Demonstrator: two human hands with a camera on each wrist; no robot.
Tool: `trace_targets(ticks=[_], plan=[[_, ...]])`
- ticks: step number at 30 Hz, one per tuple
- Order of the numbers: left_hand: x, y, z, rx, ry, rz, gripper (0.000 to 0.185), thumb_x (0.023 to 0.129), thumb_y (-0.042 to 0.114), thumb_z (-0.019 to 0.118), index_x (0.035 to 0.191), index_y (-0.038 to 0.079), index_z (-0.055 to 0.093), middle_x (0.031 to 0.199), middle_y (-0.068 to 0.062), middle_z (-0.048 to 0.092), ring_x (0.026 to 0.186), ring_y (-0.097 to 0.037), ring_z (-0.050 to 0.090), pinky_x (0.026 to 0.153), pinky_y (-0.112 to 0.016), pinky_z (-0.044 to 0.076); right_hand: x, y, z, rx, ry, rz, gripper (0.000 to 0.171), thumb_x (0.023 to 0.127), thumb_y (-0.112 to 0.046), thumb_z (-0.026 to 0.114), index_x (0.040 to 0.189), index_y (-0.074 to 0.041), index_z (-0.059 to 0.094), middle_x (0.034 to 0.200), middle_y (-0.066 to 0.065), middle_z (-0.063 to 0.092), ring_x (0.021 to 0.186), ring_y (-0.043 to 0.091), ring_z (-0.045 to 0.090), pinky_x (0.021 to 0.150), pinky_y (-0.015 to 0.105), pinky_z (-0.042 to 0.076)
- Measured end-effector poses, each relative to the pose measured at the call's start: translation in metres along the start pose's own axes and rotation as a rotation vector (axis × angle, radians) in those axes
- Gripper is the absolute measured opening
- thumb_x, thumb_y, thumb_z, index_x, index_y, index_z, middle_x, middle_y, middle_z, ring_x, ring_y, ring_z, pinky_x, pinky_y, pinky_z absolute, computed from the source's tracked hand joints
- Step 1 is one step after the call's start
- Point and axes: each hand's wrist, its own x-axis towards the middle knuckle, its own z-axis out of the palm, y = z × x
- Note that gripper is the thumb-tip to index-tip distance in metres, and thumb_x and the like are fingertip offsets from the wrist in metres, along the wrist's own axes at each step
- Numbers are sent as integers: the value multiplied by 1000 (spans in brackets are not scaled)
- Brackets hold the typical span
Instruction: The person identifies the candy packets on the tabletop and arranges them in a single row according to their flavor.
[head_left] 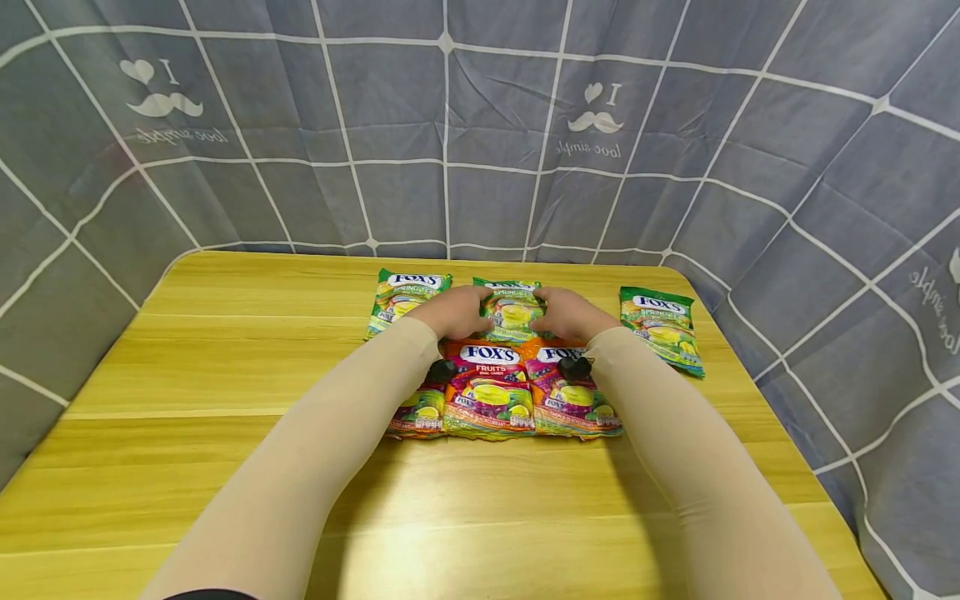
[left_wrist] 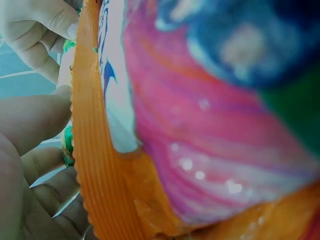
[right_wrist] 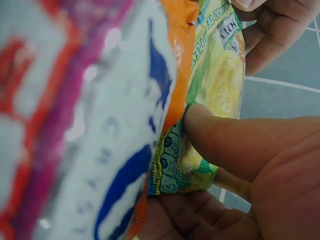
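Observation:
A green FOX'S Spring Tea candy bag (head_left: 514, 312) is held between both hands behind a row of FOX'S Fruits candy bags. My left hand (head_left: 459, 312) pinches its left side and my right hand (head_left: 573, 315) its right side. In the right wrist view, the thumb (right_wrist: 220, 137) lies on the green bag with fingers behind it. An orange-edged fruits bag (left_wrist: 100, 150) hides most of the green bag in the left wrist view. Closest to the hands are the middle fruits bag (head_left: 489, 393) and the right fruits bag (head_left: 573, 408).
The left fruits bag (head_left: 420, 419) is partly covered by the left forearm. One more green bag (head_left: 401, 296) lies to the left, another green bag (head_left: 662, 327) near the right table edge. A grey checked curtain (head_left: 495, 125) surrounds the wooden table (head_left: 225, 350) behind and at the sides.

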Motion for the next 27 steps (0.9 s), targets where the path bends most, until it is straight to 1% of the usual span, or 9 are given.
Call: trace_targets(ticks=[5, 7, 12, 17, 20, 27], plan=[[-1, -2, -2, -6, 28, 7, 76, 106, 40, 63, 168, 14, 28, 167, -14, 42, 153, -35, 43, 125, -52, 38, -1, -5, -2, 13, 38, -6, 79, 103, -29, 69, 167, -6, 28, 167, 22, 38, 153, 42, 39, 126, 57, 34], [-1, -3, -3, -6, 47, 15, 76, 106, 39, 63, 168, 14, 28, 167, -14, 42, 152, -35, 44, 125, -51, 38, -1, -7, -3, 20, 53, -7, 79, 104, -29, 69, 167, -6, 28, 166, 22, 41, 152, 42, 41, 125, 57, 35], [-4, -6, -10, -22, 82, 25, 75, 107, 39, 62, 169, 14, 27, 166, -14, 43, 151, -34, 46, 125, -51, 39, 2, -11, -6, 41, 87, -23, 81, 104, -29, 69, 168, -7, 25, 162, 23, 45, 149, 41, 45, 124, 55, 37], [-8, -12, -18, -27, 93, 17, 73, 108, 40, 60, 168, 15, 29, 167, -13, 42, 152, -34, 44, 125, -51, 39, 4, -20, -7, 55, 105, -48, 81, 103, -30, 70, 168, -6, 26, 165, 22, 42, 151, 42, 43, 125, 55, 36], [-12, -15, -21, -35, 99, 7, 72, 108, 40, 60, 168, 15, 31, 168, -13, 41, 154, -34, 42, 125, -52, 38, 4, -25, -7, 61, 100, -56, 81, 103, -30, 69, 167, -6, 27, 166, 22, 41, 151, 41, 42, 125, 55, 37], [-18, -23, -25, -44, 98, -9, 71, 106, 42, 62, 166, 14, 36, 165, -13, 45, 152, -35, 44, 124, -53, 39, 5, -35, -4, 47, 100, -103, 80, 103, -31, 70, 166, -3, 29, 161, 23, 47, 146, 39, 48, 124, 53, 39]])
